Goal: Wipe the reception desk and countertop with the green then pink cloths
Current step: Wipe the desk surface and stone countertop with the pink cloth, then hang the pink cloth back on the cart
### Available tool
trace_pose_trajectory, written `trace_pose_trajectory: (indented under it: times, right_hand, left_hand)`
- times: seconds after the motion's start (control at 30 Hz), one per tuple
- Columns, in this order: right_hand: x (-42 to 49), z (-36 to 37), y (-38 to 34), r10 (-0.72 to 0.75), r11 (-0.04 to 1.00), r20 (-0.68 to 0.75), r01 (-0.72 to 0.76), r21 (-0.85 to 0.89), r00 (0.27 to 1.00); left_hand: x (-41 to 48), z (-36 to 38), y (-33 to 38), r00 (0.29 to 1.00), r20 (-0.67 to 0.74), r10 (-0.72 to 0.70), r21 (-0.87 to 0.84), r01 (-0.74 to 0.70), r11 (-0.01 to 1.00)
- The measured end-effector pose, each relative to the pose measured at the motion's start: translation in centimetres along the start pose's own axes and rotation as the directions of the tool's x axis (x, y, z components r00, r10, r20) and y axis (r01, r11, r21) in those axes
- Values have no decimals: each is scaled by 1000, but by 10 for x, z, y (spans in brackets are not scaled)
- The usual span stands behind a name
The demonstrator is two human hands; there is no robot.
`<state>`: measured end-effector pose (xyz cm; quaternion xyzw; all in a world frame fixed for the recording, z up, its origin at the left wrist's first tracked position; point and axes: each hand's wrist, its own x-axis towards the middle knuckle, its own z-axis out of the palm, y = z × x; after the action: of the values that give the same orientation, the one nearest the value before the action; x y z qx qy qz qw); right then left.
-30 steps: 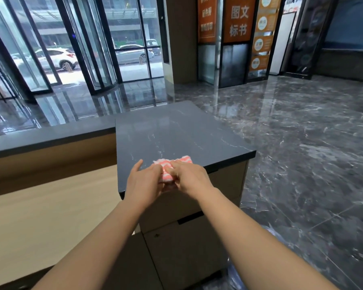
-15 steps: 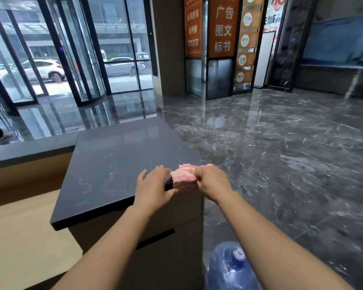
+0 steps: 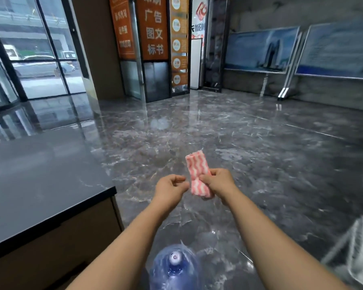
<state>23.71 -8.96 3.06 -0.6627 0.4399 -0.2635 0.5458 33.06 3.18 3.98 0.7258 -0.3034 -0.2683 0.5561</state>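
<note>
Head view, inspector: state the position of the pink cloth [image 3: 198, 174].

Technician: centre of the frame, held in the air above the grey marble floor [image 3: 260, 153]; it is folded into a narrow strip with pink and white wavy stripes; the strip stands nearly upright, its top leaning slightly right; it is well apart from the desk [image 3: 40, 185].

Inspector: state of the right hand [image 3: 218, 183]?

Technician: its fingers [image 3: 205, 177] and thumb pinch the cloth at about mid-length, from the right side; roughly half of the strip shows above the grip, and a shorter part shows below it.

Inspector: and the left hand [image 3: 170, 188]?

Technician: fingers curled in toward the thumb, gripping nothing that shows; their tips lie just beside the left edge of the cloth; contact cannot be confirmed.

Inspector: location of the desk?

Technician: left side of the frame; dark veined top over a brown front; its near corner points toward the left forearm.

Inspector: other items?

Technician: a blue water bottle [image 3: 174, 266] at bottom centre, between the two forearms; a white mesh item [image 3: 360, 258] at lower right, too blurred to identify; orange signs [image 3: 153, 28] at upper centre; glass doors [image 3: 40, 49] at upper left; blue display boards [image 3: 260, 51] at upper right.
</note>
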Motion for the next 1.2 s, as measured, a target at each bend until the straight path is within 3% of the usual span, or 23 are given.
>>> trace_pose_trajectory:
  times: [0.27, 0.57, 0.73, 0.83, 0.97, 1.07, 1.2]
  right_hand:
    - [-8, -109, 36, 151, 968, -182, -108, 227, 972]
    - [-29, -185, 62, 262, 948, -329, -178, 265, 907]
    - [-32, -218, 64, 199, 978, -513, -204, 48, 835]
    - [-40, -233, 55, 81, 981, -577, -167, -98, 813]
    - [-38, -246, 53, -36, 954, -568, -142, -266, 822]
    - [-33, -255, 50, -127, 857, -475, -145, -494, 871]
    - [-25, -265, 48, -106, 773, -459, -218, -596, 882]
  left_hand:
    - [-9, 112, 30, 920, 386, -68, -107, 118, 987]
    - [-13, 190, 56, 859, 510, 56, -100, -5, 995]
    - [2, 219, 71, 813, 576, 86, -57, -65, 996]
    - [10, 235, 81, 782, 617, 86, -71, -54, 996]
    - [24, 252, 93, 742, 668, 48, -61, -10, 998]
    - [35, 262, 102, 691, 722, 37, -4, -49, 999]
    - [44, 277, 111, 621, 783, 35, 25, -87, 996]
